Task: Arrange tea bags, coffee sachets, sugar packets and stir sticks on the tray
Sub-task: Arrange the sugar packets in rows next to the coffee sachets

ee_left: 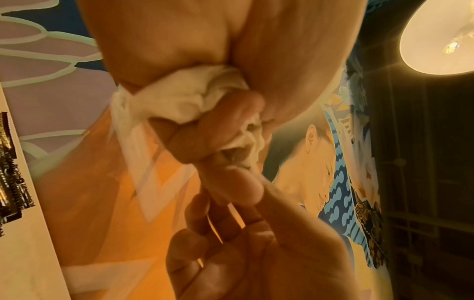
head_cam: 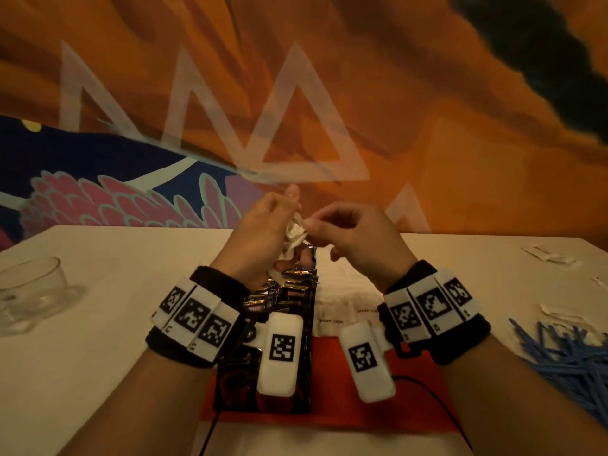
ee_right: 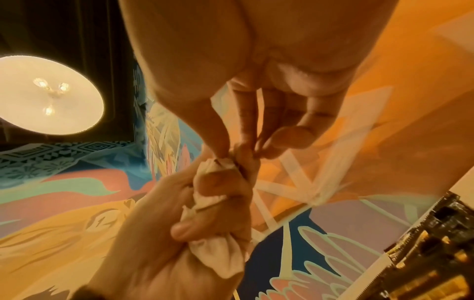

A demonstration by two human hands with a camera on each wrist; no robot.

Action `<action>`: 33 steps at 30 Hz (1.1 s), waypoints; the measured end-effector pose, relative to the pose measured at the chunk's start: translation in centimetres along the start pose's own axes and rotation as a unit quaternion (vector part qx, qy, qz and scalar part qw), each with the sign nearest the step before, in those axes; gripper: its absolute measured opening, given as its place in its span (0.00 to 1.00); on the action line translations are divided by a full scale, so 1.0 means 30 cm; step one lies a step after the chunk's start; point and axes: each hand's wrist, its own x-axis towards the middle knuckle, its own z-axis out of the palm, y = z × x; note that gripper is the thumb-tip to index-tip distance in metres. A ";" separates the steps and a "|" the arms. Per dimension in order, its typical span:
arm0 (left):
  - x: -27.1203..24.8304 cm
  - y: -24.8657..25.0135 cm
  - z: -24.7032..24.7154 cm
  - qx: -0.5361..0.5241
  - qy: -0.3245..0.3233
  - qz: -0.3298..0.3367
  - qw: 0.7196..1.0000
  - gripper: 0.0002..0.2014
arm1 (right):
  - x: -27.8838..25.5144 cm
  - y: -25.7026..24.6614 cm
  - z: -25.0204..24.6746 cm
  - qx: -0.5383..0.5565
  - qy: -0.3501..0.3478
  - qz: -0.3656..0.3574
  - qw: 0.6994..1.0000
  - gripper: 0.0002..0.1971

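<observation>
Above the table my left hand grips a crumpled bunch of white tea bags, its fingers curled round them. My right hand pinches the top of the bunch between thumb and fingertips. Below the hands lies the red tray. Black coffee sachets fill a column on its left, and white brown-sugar packets lie beside them on the right. A heap of blue stir sticks rests on the table to the right.
A clear glass cup stands at the table's left edge. Loose white packets lie at the far right, more of them by the stir sticks. A painted wall rises behind the table. A black cable crosses the tray's near side.
</observation>
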 end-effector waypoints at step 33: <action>0.013 -0.027 0.017 0.059 0.090 0.156 0.982 0.09 | -0.007 0.025 -0.012 0.292 0.050 0.018 0.955 0.11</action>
